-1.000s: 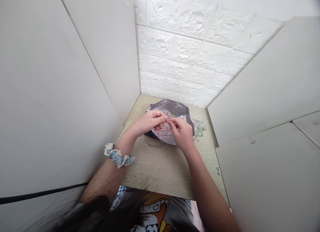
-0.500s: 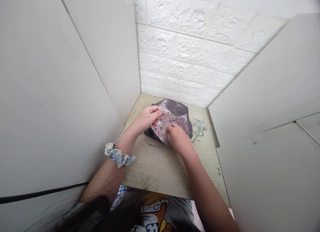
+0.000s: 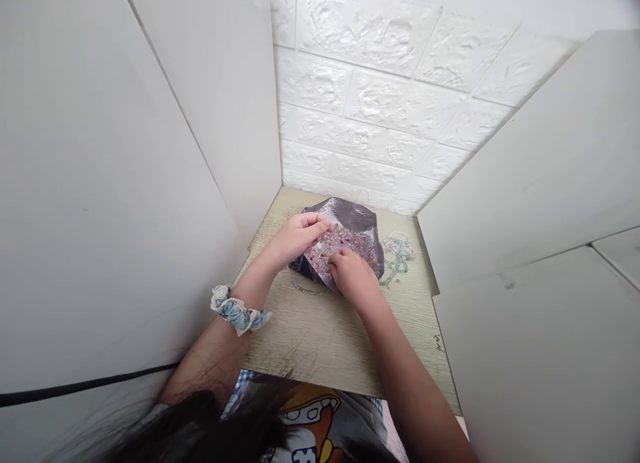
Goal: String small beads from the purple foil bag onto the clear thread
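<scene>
I have the left hand point(image 3: 295, 240) at the near edge of the bag point(image 3: 356, 213) on the table point(image 3: 320, 333). The right hand point(image 3: 351, 278) digs among the beads point(image 3: 346, 239), and I cannot tell whether either pinches one. The sorting calls for a fine fingertip pinch.

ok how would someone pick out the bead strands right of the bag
On the wooden table against the brick wall lies a dark bag of loose beads. Right of it sits the tangle of strands: pale greenish loops strung together, flat on the tabletop, outside the bag.

Left hand point(image 3: 296, 239), right hand point(image 3: 351, 277) — seemingly curled.
</scene>
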The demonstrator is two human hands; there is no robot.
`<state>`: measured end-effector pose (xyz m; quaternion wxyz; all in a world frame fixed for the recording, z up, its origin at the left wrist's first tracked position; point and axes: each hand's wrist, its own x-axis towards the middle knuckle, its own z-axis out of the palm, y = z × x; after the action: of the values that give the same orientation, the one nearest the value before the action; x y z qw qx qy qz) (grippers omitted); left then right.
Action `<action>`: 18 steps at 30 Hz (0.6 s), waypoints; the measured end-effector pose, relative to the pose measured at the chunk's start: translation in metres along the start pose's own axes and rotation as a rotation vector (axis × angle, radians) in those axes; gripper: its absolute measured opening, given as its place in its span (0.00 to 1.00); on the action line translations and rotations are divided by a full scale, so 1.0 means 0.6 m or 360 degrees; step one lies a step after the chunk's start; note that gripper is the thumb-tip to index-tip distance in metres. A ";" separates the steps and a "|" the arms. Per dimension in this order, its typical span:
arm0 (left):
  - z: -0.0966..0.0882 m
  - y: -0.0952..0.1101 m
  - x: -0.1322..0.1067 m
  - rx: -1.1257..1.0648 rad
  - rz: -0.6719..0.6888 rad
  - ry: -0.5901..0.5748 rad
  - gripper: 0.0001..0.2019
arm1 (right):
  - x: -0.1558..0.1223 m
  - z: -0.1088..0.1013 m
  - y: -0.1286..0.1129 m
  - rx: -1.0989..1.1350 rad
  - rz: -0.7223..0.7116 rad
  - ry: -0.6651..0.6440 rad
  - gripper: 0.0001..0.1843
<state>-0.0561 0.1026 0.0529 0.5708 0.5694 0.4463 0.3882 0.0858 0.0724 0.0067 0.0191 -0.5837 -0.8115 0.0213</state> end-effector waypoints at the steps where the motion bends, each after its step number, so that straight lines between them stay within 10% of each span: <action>1: 0.000 0.000 0.000 0.0017 0.0000 0.0009 0.12 | 0.000 0.000 -0.001 -0.0012 -0.0003 0.0004 0.15; 13: 0.002 0.005 -0.003 0.0158 0.0042 0.0047 0.13 | 0.005 0.004 -0.009 -0.0014 -0.0022 -0.0014 0.13; 18: 0.000 0.004 -0.003 0.0283 0.0095 0.0016 0.12 | 0.008 -0.003 -0.002 0.0520 0.0048 0.0205 0.10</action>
<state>-0.0567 0.1009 0.0554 0.5040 0.6289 0.4647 0.3669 0.0832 0.0763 0.0088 0.1653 -0.5851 -0.7855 0.1157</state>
